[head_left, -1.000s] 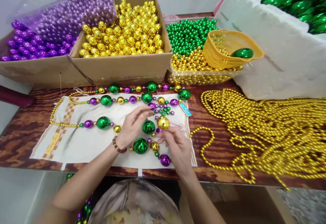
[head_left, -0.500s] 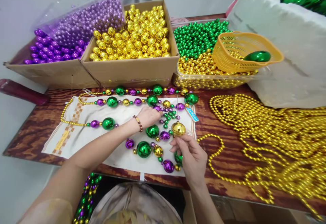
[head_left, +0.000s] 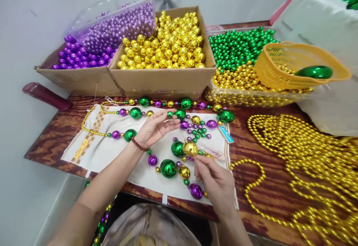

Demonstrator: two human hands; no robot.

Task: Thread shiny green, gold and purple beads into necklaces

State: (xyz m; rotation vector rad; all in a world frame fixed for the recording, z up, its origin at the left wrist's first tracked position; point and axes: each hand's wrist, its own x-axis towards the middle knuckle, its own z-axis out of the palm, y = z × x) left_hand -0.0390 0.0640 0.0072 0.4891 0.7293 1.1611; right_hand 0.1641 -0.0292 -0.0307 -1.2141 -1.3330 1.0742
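My left hand point(head_left: 156, 128) hovers over the white cloth point(head_left: 109, 153), thumb and index finger closed on what looks like a small green bead point(head_left: 170, 114) at the tip of a thin needle point(head_left: 180, 130). The needle slants down to a large gold bead point(head_left: 191, 148) threaded on it. My right hand point(head_left: 215, 175) pinches the needle just under that bead. Loose small green and purple beads point(head_left: 200, 132) lie behind it on the cloth. A strand of large green, purple and gold beads point(head_left: 168, 168) loops around them, partly covered by both hands.
Cardboard boxes hold purple beads point(head_left: 81, 56) and gold beads point(head_left: 167, 48). To their right stands a clear tub point(head_left: 251, 98) of green and gold beads, with a yellow basket point(head_left: 302, 65) on top. Gold bead chains point(head_left: 316, 156) cover the right side; a dark red cylinder point(head_left: 46, 97) lies left.
My left hand has lifted from the loose beads to the needle's tip. The needle has tipped from upright to leaning left, still held in my right hand. The view has shifted left.
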